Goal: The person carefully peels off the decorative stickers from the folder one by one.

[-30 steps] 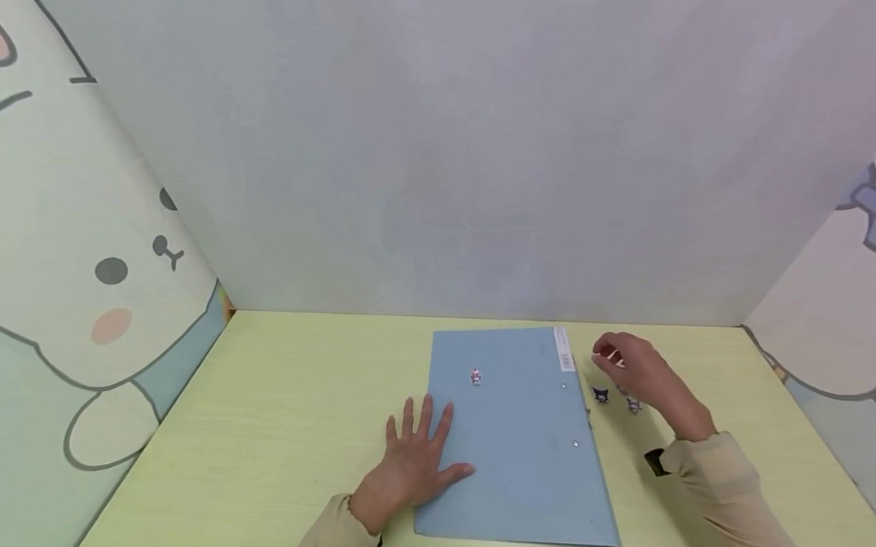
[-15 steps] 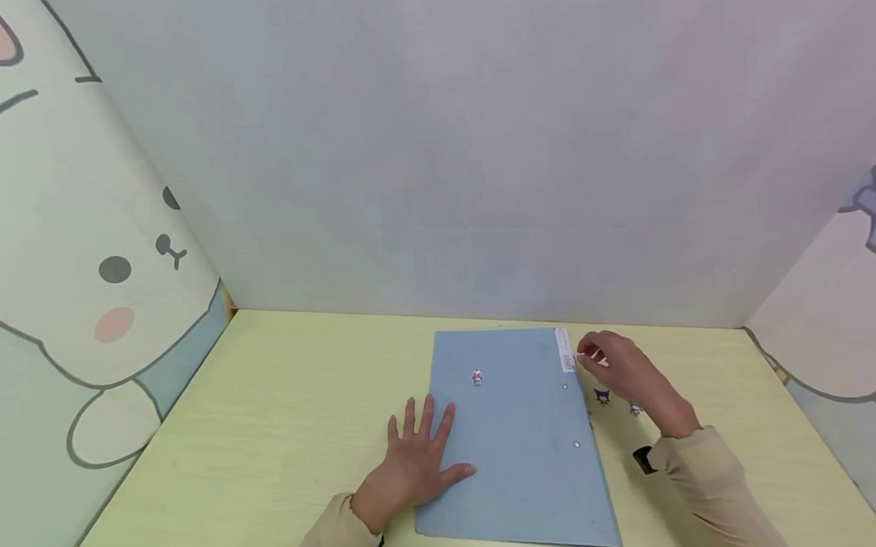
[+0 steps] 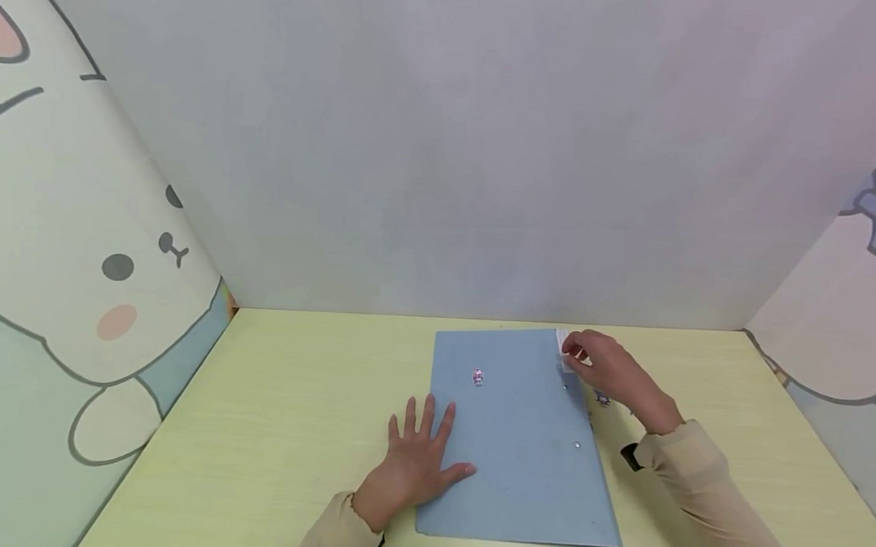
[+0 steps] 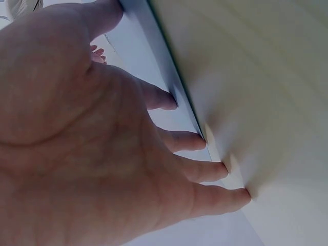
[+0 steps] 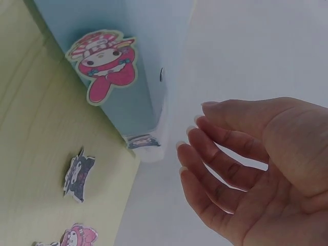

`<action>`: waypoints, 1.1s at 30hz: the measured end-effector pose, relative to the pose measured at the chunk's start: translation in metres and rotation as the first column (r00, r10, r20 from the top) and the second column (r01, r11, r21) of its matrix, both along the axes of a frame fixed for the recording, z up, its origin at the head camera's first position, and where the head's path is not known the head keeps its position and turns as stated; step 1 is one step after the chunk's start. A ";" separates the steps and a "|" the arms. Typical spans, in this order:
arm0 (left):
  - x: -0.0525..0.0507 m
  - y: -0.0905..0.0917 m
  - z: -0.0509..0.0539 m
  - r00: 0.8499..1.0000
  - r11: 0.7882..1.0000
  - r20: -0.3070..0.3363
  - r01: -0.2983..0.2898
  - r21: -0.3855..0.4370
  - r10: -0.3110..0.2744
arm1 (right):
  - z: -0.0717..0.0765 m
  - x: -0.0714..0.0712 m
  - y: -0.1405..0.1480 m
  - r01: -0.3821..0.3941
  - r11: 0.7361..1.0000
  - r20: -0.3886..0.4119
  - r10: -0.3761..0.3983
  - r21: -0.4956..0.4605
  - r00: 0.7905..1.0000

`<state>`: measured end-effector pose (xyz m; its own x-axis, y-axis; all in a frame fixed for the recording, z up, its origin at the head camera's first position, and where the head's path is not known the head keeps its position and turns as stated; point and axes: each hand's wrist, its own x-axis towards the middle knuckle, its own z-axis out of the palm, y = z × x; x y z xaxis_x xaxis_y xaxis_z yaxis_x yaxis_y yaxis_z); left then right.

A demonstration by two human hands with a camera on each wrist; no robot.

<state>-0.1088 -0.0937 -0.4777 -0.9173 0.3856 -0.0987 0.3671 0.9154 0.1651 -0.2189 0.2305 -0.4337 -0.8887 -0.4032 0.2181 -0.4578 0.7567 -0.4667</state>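
A blue file folder (image 3: pixel 520 466) lies flat on the table, with a small pink-and-white cartoon sticker (image 3: pixel 478 377) on its cover. My left hand (image 3: pixel 415 468) rests spread along its left side, thumb on the cover; in the left wrist view the fingertips (image 4: pixel 241 197) touch the tabletop. My right hand (image 3: pixel 604 368) hovers by the white label (image 3: pixel 562 339) at the folder's upper right, fingers loosely curled and nothing visible in them. In the right wrist view, a pink mermaid sticker (image 5: pixel 106 64) and a smaller sticker (image 5: pixel 143 141) are on the folder's right side.
A dark cartoon sticker (image 5: pixel 78 177) and a pink one (image 5: pixel 78 236) lie on the table right of the folder. Behind the yellow table (image 3: pixel 303 377) stands a pale wall (image 3: pixel 434 184), with cartoon-printed panels (image 3: pixel 146 302) at the sides.
My right hand has moved left from above the loose stickers to the folder's upper right edge, now partly covering the label. The left hand has stayed in place.
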 end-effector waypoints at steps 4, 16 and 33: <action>-0.001 -0.001 -0.005 1.000 1.000 -0.029 0.001 -0.014 -0.002 | 0.003 -0.001 -0.007 -0.003 1.000 0.005 0.003 0.006 1.000; 0.001 0.001 0.009 1.000 1.000 0.016 0.005 -0.020 -0.004 | 0.002 -0.002 -0.020 -0.045 0.999 -0.020 0.046 0.026 0.999; 0.002 0.004 0.014 1.000 0.999 0.020 -0.015 -0.036 0.016 | 0.000 -0.004 -0.046 -0.091 0.993 -0.040 0.095 0.074 0.995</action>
<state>-0.1067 -0.0900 -0.4638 -0.9207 0.3676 -0.1309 0.3499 0.9263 0.1397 -0.2234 0.1841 -0.4341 -0.8369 -0.4997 0.2233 -0.5465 0.7409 -0.3904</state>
